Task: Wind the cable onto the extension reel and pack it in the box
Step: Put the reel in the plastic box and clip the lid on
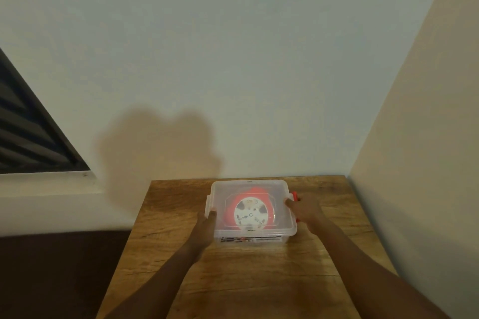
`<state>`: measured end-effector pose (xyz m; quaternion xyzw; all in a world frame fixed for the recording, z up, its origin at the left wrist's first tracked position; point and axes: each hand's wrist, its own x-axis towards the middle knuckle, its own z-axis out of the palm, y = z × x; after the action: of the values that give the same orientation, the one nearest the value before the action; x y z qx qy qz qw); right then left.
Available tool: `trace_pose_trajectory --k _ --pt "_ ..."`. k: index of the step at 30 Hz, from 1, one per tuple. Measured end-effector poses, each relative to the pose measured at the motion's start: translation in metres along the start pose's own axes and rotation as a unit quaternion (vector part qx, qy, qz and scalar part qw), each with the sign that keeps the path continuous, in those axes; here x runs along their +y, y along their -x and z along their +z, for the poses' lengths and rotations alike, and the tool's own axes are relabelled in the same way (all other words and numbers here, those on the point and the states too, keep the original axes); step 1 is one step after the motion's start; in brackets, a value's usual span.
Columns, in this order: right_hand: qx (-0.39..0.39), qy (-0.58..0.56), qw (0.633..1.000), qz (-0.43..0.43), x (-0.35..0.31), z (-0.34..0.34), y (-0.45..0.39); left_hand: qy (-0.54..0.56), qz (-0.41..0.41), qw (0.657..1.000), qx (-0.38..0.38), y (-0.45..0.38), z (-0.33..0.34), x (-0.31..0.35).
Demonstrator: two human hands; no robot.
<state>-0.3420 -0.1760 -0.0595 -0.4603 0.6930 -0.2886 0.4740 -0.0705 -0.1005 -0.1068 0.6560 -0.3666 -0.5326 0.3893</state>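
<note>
With the extension reel (250, 212) already lying flat inside the lidded clear box (250, 234) on the table (181, 254), the left hand (206, 225) clasps its 9 o'clock side and the right hand (305, 211) curls over the red latch (295, 195) at 3 o'clock, nearer the fastening.

The reel (249, 212) shows only as a washed-out red and white glow through the clear lid of the box (285, 225); its cable cannot be made out. The left hand (206, 225) covers the box's nine o'clock latch, its fingers hidden. The right hand (304, 208) half covers the red three o'clock latch (295, 195). The surface (259, 280) is cut off at six o'clock.
</note>
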Motion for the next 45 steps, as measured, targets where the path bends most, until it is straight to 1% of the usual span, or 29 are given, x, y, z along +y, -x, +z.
trace_pose_trajectory --k 2,4,6,8,11,13,18,21,24,28,31,33,36,41,43,45 --pt "0.01 -0.019 1.0 -0.017 0.004 0.002 0.003 -0.001 -0.007 1.0 -0.003 0.0 0.0 0.001" --pt "0.011 -0.086 0.996 -0.025 0.012 0.004 0.007 -0.004 -0.013 1.0 0.001 0.0 0.001 0.001" --pt "0.003 -0.169 0.985 -0.03 0.02 0.005 0.011 -0.006 -0.015 1.0 0.0 0.001 0.001 0.001" --pt "-0.002 -0.223 0.974 -0.032 0.026 0.009 0.015 -0.011 -0.014 1.0 -0.002 0.002 0.001 0.001" --pt "0.015 -0.237 0.97 -0.046 0.031 0.018 0.018 -0.011 -0.013 1.0 -0.003 0.002 0.002 0.001" --pt "0.041 -0.212 0.975 -0.06 0.033 0.023 0.016 -0.011 -0.01 1.0 -0.003 0.001 0.002 0.0" --pt "0.118 -0.096 0.985 -0.084 0.039 0.034 0.011 -0.016 -0.005 1.0 -0.005 0.001 0.001 -0.001" --pt "0.189 0.033 0.969 -0.156 0.044 0.042 0.016 -0.032 0.007 0.999 0.009 -0.001 0.002 -0.002" --pt "0.215 0.078 0.951 -0.206 0.044 0.046 0.015 -0.04 0.026 0.999 0.001 0.001 0.001 0.001" --pt "0.213 0.103 0.948 -0.212 0.041 0.047 0.017 0.01 -0.009 0.999 -0.037 0.007 -0.005 0.0" --pt "0.193 0.111 0.952 -0.211 0.04 0.048 0.018 0.04 -0.031 0.995 -0.087 0.008 -0.012 0.0" --pt "0.191 0.117 0.951 -0.213 0.04 0.048 0.017 0.101 -0.071 0.987 -0.106 0.008 -0.015 0.003" --pt "0.182 0.125 0.954 -0.203 0.04 0.047 0.017 0.18 -0.126 0.973 -0.071 0.003 -0.021 0.007" --pt "0.174 0.146 0.956 -0.185 0.04 0.047 0.016 0.255 -0.158 0.953 -0.035 -0.009 -0.035 0.014" --pt "0.175 0.151 0.954 -0.188 0.041 0.047 0.015 0.263 -0.162 0.95 -0.036 -0.009 -0.04 0.017" --pt "0.175 0.156 0.954 -0.186 0.041 0.047 0.014 0.264 -0.144 0.953 -0.027 -0.009 -0.045 0.018"
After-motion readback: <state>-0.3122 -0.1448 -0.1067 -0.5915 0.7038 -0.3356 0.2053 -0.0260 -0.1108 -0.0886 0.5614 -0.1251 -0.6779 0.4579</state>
